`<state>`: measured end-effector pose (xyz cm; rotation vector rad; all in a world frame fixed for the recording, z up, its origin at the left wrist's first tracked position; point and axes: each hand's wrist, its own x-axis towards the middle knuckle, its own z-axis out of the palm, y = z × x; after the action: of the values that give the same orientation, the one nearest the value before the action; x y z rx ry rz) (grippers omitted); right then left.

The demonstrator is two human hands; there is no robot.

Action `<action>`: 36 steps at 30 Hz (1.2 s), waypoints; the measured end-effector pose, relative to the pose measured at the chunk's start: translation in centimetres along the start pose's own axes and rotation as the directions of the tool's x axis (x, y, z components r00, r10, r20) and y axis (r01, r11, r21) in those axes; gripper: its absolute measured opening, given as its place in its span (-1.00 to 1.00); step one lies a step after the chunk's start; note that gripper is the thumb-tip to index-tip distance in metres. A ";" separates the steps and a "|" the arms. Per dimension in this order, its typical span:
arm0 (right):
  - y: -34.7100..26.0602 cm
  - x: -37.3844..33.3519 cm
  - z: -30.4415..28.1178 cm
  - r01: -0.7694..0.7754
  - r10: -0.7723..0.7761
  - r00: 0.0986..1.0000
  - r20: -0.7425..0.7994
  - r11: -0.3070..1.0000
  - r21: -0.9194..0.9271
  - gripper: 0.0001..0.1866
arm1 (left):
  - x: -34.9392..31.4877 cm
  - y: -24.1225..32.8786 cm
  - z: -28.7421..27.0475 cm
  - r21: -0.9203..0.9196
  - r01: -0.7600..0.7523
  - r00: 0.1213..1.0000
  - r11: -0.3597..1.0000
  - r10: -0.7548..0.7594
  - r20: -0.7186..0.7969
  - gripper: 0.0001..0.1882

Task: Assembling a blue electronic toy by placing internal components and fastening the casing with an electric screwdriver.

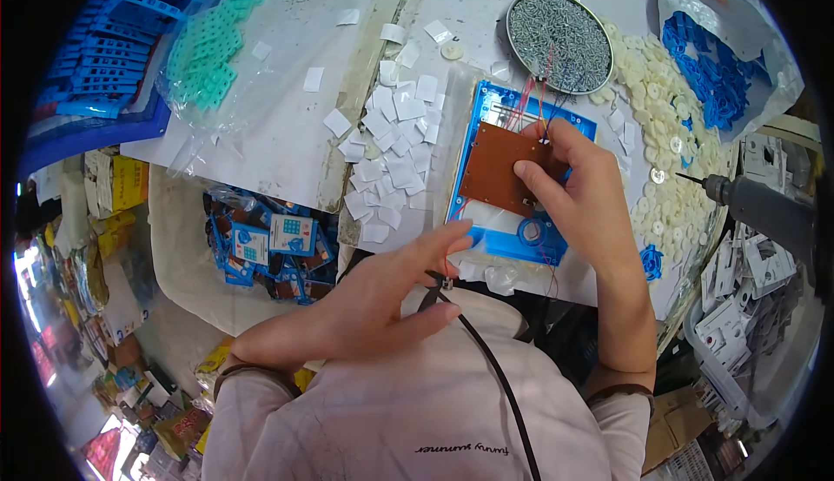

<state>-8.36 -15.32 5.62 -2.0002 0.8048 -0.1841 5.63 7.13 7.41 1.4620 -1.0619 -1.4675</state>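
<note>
My right hand (pixel 578 181) pinches the right side of a brown circuit board (pixel 499 168), its thumb on the board's face. Thin red wires run from the board. Beneath it lies a blue plastic casing (pixel 512 246), with a round blue ring (pixel 532 232) at its lower right. My left hand (pixel 373 294) is at the casing's near left corner, fingers and thumb spread. A small metal piece (pixel 447 284) on a red wire hangs in the gap between its thumb and fingers, and a black cable runs down just beside it.
A round dish of small screws (pixel 560 42) stands beyond the casing. White square pads (pixel 395 142) lie to the left, pale discs (pixel 665 125) to the right. An electric screwdriver (pixel 764 212) points in from the right. A bin (pixel 182 255) of blue assemblies sits at left.
</note>
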 end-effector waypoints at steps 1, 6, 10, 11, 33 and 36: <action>0.1 0.3 0.0 0.021 -0.021 1.000 -0.006 1.000 -0.012 -0.72 | -0.1 0.5 -0.4 0.143 -0.027 0.999 0.989 0.031 -0.027 -0.16; -1.1 1.2 -0.8 0.014 0.007 0.995 0.104 0.979 -0.202 -0.73 | 0.0 0.9 -1.7 0.389 -0.083 0.980 0.918 0.145 -0.133 -0.43; -0.7 1.5 -0.7 0.074 -0.057 0.995 0.078 0.970 -0.233 -0.75 | 1.9 0.5 -2.7 0.533 -0.160 0.903 0.831 0.342 -0.262 -0.63; -0.4 1.5 -0.5 0.095 -0.083 0.995 0.062 0.966 -0.239 -0.76 | 2.3 0.3 -2.9 0.564 -0.150 0.905 0.812 0.343 -0.253 -0.62; -1.1 -4.4 1.6 0.441 -0.376 0.894 0.245 0.633 -0.636 -0.36 | 7.2 0.2 -4.3 0.824 -0.443 0.865 0.353 0.408 0.290 -0.39; -1.1 -4.3 1.3 0.449 -0.376 0.890 0.257 0.628 -0.636 -0.36 | 7.9 1.7 -5.2 0.789 -0.482 0.864 0.381 0.359 0.354 -0.52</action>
<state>-10.62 -11.37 6.60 -2.8736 0.3299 -0.0424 10.57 -1.04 6.41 1.5167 -2.2951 -0.5921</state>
